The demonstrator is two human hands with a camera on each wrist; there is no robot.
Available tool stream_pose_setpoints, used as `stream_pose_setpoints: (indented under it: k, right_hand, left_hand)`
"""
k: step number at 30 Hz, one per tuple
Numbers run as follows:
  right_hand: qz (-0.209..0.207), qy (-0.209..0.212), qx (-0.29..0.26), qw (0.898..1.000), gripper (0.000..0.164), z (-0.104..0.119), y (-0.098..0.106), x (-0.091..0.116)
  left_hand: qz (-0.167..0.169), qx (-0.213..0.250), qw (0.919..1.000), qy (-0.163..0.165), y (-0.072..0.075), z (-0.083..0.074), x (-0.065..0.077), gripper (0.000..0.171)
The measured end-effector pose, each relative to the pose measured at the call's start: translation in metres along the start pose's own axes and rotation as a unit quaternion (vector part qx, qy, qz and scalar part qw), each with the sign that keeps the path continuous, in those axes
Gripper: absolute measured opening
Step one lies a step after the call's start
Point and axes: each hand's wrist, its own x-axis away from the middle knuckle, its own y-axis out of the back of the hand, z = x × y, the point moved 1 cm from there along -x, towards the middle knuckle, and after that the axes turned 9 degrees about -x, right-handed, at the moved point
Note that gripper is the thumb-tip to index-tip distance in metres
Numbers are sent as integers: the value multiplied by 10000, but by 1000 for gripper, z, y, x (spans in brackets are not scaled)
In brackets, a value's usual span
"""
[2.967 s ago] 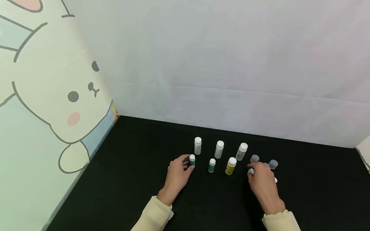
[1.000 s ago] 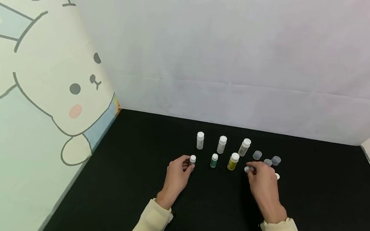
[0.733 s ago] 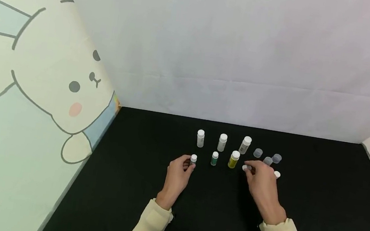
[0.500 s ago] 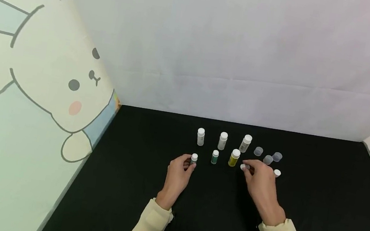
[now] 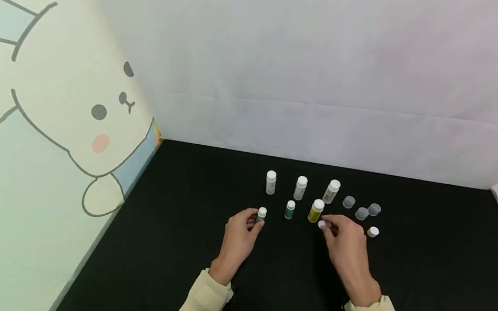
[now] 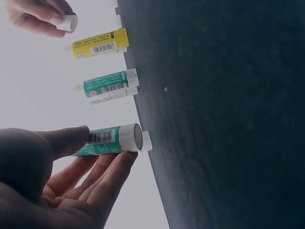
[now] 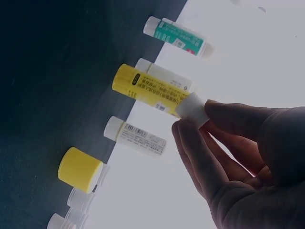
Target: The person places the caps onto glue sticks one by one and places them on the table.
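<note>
My left hand grips a small green-labelled bottle between thumb and fingers. Its white cap points up in the head view. My right hand pinches a small white cap by its sides, just right of and in front of a yellow-labelled bottle. Between the hands stands another green-labelled bottle. Behind them three white bottles, the left one, the middle one and the right one, stand in a row. Whether the held bottle touches the table cannot be told.
Three small clear cups, one slightly apart from the near one and the right one, sit at the right. In front of them is a short white-topped piece. Black cloth covers the table; a pale curtain hangs behind.
My right hand has carried the white cap leftward from beside the clear cups toward the yellow-labelled bottle. My left hand has drawn its green-labelled bottle slightly nearer. The head view has tilted down.
</note>
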Motion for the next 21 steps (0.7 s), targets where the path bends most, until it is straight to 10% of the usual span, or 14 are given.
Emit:
stream_pose_setpoints:
  k: [21]
  right_hand:
    - [351, -163, -253, 9989, 19, 15, -8, 7]
  left_hand:
    - [192, 209, 9996, -33, 1, -5, 10, 21]
